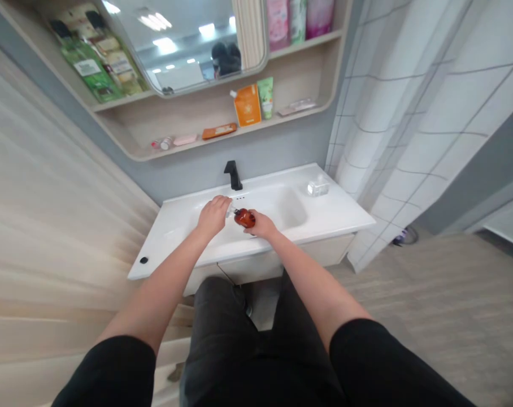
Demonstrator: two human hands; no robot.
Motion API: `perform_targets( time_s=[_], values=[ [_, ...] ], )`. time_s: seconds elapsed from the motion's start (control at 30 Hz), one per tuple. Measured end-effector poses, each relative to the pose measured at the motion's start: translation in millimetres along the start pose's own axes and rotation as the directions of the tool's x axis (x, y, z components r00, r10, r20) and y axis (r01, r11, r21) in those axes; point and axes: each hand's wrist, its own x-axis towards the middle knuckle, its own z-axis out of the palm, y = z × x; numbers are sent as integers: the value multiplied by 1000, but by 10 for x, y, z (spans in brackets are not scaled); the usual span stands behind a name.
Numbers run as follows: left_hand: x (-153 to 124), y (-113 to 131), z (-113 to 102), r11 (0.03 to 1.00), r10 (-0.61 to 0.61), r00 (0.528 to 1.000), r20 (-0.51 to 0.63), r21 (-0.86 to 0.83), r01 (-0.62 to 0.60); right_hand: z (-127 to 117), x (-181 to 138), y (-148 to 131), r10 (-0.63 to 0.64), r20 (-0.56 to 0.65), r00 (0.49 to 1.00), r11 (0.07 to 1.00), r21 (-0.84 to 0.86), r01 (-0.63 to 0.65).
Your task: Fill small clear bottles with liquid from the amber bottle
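My right hand [260, 225] is closed around a small red-brown bottle [244, 217], held over the white sink basin [282, 206]. My left hand [214, 213] is closed at the bottle's pale top end [230, 211], fingers curled on it. Both hands hover just in front of the black faucet [233, 174]. What the left fingers grip is mostly hidden.
A clear glass dish [318, 187] sits on the white counter [345, 212] at the right. A small black object [143, 260] lies at the counter's left corner. Shelves above hold an orange pouch [247, 105], a green tube and other packets. A tiled wall stands right.
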Motion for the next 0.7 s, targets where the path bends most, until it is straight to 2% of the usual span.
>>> perform_targets(
  time_s=[0.27, 0.7],
  values=[
    [65, 25, -140, 997, 70, 997, 35, 42, -72, 8, 2, 15, -1, -25, 1000, 999, 36, 2],
    [137, 17, -190, 984, 136, 990, 22, 117, -138, 34, 19, 51, -18, -70, 997, 994, 106, 25]
  ],
)
